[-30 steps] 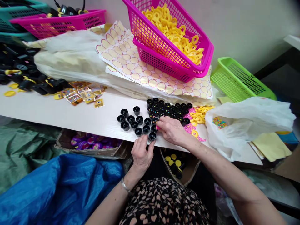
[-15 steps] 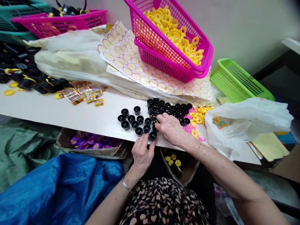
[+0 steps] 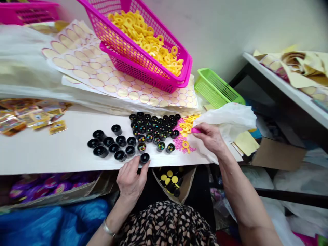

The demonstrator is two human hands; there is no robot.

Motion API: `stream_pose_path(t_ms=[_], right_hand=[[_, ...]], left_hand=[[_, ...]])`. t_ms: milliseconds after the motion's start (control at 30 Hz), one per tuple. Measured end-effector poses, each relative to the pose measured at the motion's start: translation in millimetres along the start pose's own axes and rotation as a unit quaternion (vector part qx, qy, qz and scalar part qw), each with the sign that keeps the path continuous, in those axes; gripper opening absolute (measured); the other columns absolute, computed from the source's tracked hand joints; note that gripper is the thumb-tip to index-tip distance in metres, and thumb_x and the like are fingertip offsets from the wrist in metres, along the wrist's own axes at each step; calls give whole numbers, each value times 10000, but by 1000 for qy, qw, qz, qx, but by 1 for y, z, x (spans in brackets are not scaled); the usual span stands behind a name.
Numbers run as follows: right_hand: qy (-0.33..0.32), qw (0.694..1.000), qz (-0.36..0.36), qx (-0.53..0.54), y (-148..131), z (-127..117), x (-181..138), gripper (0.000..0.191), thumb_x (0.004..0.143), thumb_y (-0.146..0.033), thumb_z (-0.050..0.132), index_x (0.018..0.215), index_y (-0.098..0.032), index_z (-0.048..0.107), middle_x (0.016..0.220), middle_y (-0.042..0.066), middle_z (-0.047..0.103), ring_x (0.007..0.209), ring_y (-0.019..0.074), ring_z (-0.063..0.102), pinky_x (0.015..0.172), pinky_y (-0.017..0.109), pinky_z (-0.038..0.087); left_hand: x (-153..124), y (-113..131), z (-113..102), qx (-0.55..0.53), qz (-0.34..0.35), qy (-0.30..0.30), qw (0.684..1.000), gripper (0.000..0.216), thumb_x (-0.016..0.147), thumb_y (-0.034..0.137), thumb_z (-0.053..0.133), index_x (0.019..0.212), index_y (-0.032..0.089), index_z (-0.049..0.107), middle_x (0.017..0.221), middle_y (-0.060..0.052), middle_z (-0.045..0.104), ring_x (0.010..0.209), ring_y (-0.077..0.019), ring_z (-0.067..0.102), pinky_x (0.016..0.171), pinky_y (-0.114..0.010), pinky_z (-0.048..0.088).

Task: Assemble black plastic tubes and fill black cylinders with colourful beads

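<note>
My left hand (image 3: 132, 179) is at the table's front edge, thumb and fingers closed around a small black cup (image 3: 145, 158) that looks empty inside. My right hand (image 3: 211, 137) pinches a small pink piece (image 3: 196, 130), its exact kind unclear, over the right end of the table. Beneath it lie pink beads (image 3: 180, 141) and yellow rings (image 3: 186, 127). Several black cups with coloured beads (image 3: 149, 137) stand in a cluster in the middle. To the left are several black cups with no beads visible (image 3: 113, 148).
Behind, a pink basket of yellow rings (image 3: 186, 77) rests on sheets of round stickers (image 3: 110, 87). A green basket (image 3: 217, 90) and a white plastic bag (image 3: 235, 114) are at the right. Small printed packets (image 3: 38, 118) lie left. An open box (image 3: 188, 179) sits below the edge.
My right hand has moved from the cup cluster to the right, and a pink piece now shows in its fingers. My left hand stays by the front cup. The view has turned right.
</note>
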State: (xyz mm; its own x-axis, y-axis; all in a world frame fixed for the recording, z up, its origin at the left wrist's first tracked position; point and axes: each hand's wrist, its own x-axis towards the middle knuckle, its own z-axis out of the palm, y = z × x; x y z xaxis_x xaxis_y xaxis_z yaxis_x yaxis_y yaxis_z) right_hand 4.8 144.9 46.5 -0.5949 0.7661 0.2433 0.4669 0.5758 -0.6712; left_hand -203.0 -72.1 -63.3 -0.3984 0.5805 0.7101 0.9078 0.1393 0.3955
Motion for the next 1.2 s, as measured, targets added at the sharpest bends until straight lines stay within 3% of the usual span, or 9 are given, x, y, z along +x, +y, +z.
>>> stream_pose_path(t_ms=[67, 167, 333, 433, 600, 767, 867, 1067, 1200], right_hand=[[19, 987, 94, -132, 36, -24, -1, 149, 801, -251, 546, 824, -155, 657, 808, 58, 628, 776, 183, 571, 725, 292, 431], [-25, 936, 194, -293, 77, -42, 6, 191, 791, -205, 506, 811, -135, 683, 859, 105, 669, 839, 222, 593, 748, 300, 420], [-51, 924, 229, -300, 102, -40, 31, 230, 718, -108, 489, 812, -118, 700, 870, 146, 689, 896, 237, 603, 740, 280, 403], [-77, 942, 215, -246, 104, -34, 43, 195, 658, -97, 517, 742, -124, 691, 788, 116, 681, 849, 222, 597, 721, 272, 396], [-110, 973, 192, -65, 108, -26, 47, 102, 584, -178, 598, 657, -148, 662, 600, 3, 600, 649, 164, 562, 606, 252, 413], [-52, 969, 208, 121, 112, -29, 29, 332, 580, -378, 672, 804, -133, 661, 666, 23, 630, 564, 138, 551, 543, 278, 468], [-6, 960, 208, 186, 108, -33, 18, 371, 565, -414, 713, 807, -141, 641, 728, 38, 650, 582, 134, 575, 576, 295, 505], [40, 915, 177, 360, 73, -31, 1, 304, 504, -261, 835, 731, -166, 656, 676, -2, 643, 583, 118, 573, 541, 255, 504], [12, 919, 127, 374, 29, -15, -6, 263, 551, -210, 831, 768, -183, 685, 733, 5, 647, 622, 117, 577, 551, 247, 499]], left_hand=[[1, 3, 3, -23, 10, -4, 1000, 318, 754, 240, 710, 1039, 140, 613, 851, -79, 707, 708, -180, 635, 701, -281, 482], [4, 9, 9, -43, 17, -11, 999, 342, 757, 231, 708, 1070, 141, 607, 854, -79, 705, 712, -179, 637, 707, -275, 486], [9, 13, 19, -49, 26, -12, 998, 355, 752, 229, 716, 1078, 142, 606, 845, -74, 701, 704, -180, 634, 674, -272, 486], [11, 14, 25, -55, 21, -19, 998, 348, 757, 228, 710, 1076, 132, 609, 830, -71, 698, 690, -173, 626, 657, -267, 483], [13, 14, 31, -47, 6, 2, 999, 350, 759, 259, 710, 1075, 143, 618, 793, -50, 681, 606, -143, 580, 643, -256, 479], [15, 15, 29, -46, 11, -9, 999, 418, 755, 253, 713, 1135, 126, 596, 812, -59, 681, 610, -147, 577, 643, -256, 472], [15, 15, 29, -59, 9, -16, 998, 403, 757, 259, 709, 1125, 137, 599, 843, -66, 687, 663, -162, 610, 646, -255, 471], [13, 19, 31, -60, -13, -22, 998, 363, 767, 266, 699, 1091, 130, 607, 853, -68, 689, 694, -161, 625, 651, -247, 467], [12, 24, 28, -62, -39, -48, 996, 310, 788, 288, 676, 1055, 141, 616, 838, -61, 687, 706, -159, 625, 660, -248, 467]])
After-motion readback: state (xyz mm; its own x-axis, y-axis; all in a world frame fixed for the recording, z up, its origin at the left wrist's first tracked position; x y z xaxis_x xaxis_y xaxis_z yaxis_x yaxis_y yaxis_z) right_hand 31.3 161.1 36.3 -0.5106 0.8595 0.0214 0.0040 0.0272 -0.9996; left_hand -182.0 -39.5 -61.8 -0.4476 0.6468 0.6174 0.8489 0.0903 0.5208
